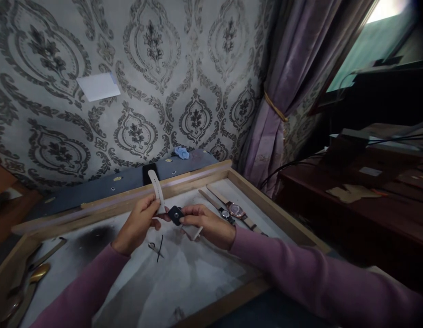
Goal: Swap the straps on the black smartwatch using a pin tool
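My left hand point(136, 224) pinches a white watch strap point(157, 187), whose perforated end sticks up above the fingers. In my right hand point(207, 223) is a dark square watch case point(175, 215), its sensor-like back turned towards me. The strap's lower end lies close against the case; I cannot tell whether the two are joined. Another white strap piece point(195, 233) hangs below my right fingers. Beneath the hands, a small tool with a ring-shaped end point(154, 248) and a thin dark rod point(160, 248) lie crossed on the white surface.
A wooden-framed tray point(276, 207) surrounds the work surface. Two wristwatches point(235, 210) lie at its right, and more watches point(38, 273) at its left. Behind the frame are a black phone-like object point(149, 173) and a crumpled blue cloth point(182, 153). A brown desk point(351, 205) with cables stands right.
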The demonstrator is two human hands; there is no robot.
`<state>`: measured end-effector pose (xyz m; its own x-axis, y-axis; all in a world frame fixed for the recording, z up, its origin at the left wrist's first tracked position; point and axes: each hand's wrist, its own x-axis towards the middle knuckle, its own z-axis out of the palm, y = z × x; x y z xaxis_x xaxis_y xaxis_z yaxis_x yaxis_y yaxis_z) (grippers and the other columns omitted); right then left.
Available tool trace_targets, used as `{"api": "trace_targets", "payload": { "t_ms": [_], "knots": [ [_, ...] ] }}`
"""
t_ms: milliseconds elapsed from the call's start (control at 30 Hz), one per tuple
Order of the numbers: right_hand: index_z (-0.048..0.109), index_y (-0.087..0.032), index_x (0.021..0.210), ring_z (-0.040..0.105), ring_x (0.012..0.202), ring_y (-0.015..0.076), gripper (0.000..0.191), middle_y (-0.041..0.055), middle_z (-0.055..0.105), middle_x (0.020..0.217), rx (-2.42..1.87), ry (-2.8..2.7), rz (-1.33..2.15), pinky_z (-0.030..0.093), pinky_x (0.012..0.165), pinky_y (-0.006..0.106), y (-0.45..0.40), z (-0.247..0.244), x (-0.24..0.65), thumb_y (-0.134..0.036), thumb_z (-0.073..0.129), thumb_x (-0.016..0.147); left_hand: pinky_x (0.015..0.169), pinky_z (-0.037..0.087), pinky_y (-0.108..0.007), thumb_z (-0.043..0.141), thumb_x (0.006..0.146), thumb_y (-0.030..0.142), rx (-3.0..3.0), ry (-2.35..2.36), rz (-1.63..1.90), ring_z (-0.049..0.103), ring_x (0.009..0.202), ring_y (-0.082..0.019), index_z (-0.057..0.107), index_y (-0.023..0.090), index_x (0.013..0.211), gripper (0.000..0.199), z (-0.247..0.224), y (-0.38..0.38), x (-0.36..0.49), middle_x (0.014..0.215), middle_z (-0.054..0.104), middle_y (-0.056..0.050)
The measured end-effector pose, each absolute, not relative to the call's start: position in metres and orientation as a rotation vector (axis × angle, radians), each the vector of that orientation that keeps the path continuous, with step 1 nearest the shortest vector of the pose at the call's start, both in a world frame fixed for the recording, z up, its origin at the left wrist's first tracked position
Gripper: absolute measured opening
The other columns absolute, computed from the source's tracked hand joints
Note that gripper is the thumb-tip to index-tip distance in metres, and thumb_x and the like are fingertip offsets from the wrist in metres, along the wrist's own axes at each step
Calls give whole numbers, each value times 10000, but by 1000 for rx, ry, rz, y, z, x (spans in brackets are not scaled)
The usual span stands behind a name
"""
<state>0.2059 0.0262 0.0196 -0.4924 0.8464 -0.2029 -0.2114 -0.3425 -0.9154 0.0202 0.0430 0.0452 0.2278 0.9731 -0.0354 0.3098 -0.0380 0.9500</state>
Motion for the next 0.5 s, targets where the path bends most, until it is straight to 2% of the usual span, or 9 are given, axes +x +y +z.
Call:
{"api": "trace_targets", "payload": {
  "t_ms": [133, 300, 400, 500],
  "knots": [
    [629, -137, 736, 470, 372, 53, 102, -36, 586, 519, -962, -1211, 1931, 326, 353, 163, 26, 18, 205, -226, 640, 689, 458, 440, -177, 623, 718, 528, 1397, 1170, 921, 554, 634, -116, 535, 167, 816, 384, 47, 27, 24, 741, 549, 4],
    [617, -144, 720, 444, 357, 41, 90, -57, 556, 503, -967, -1262, 1906, 315, 349, 158, 26, 15, 202, -218, 657, 688, 420, 400, -161, 736, 626, 419, 1344, 1148, 944, 468, 563, -84, 514, 173, 735, 349, 46, 24, 27, 667, 496, 43],
    [616, -144, 804, 464, 365, 52, 135, -47, 577, 522, -910, -1208, 1915, 315, 357, 164, 25, 15, 201, -247, 642, 721, 420, 376, -165, 759, 589, 353, 1330, 1144, 961, 437, 518, -65, 513, 169, 689, 324, 43, 25, 28, 643, 495, 54],
    [592, -148, 921, 544, 408, 91, 210, -9, 636, 566, -871, -1072, 1967, 352, 383, 181, 26, 16, 201, -242, 590, 733, 445, 375, -175, 750, 590, 345, 1288, 1151, 1000, 443, 517, -67, 510, 169, 682, 312, 39, 27, 26, 633, 505, 52]
  ]
}}
